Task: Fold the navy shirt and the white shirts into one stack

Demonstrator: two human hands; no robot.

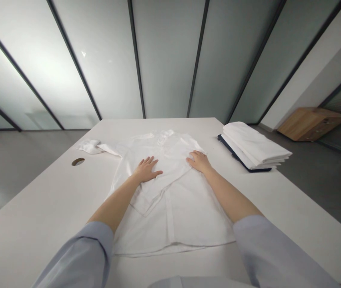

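Note:
A white shirt lies spread on the white table, its collar at the far end and its hem towards me. One sleeve is folded across the body of the shirt; the other stretches out to the left, ending in a crumpled cuff. My left hand rests flat on the shirt's left half with fingers spread. On the upper right part, by the folded sleeve's shoulder, my right hand presses down, fingers extended and slightly bent. Neither hand grasps anything that I can see.
At the right edge of the table sits a stack of folded white cloth on a dark flat item. A round hole pierces the tabletop on the left. Beyond stand frosted glass panels, and a wooden cabinet is on the floor at right.

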